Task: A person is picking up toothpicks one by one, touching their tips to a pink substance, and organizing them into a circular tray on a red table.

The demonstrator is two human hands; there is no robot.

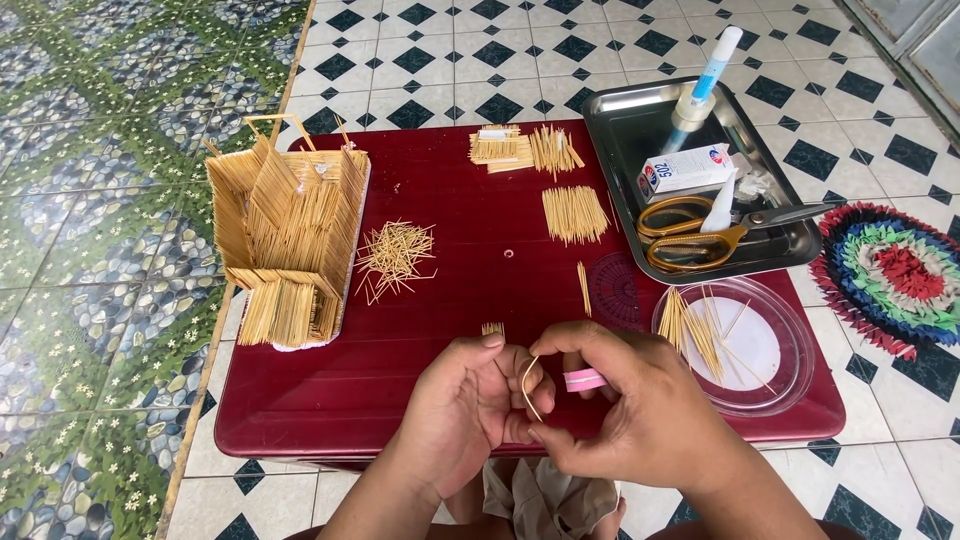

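Observation:
My left hand [470, 405] and my right hand [630, 400] meet at the front edge of a dark red table [330, 390]. Between their fingertips they bend a thin wooden stick [527, 385] into a curve. A small pink piece [584, 379] is tucked in my right hand's fingers. The tips of a small stick bundle [493, 328] show just above my left hand. A toothpick-built house model [288, 235] stands at the table's left.
Loose toothpicks [396, 258] and flat glued stick panels [574, 214] [525, 149] lie mid-table. A steel tray [625, 125] holds scissors [710, 232], a glue tube [705, 88] and a small box [685, 170]. A clear round lid [760, 350] holds sticks. A colourful mat [895, 272] lies on the tiled floor.

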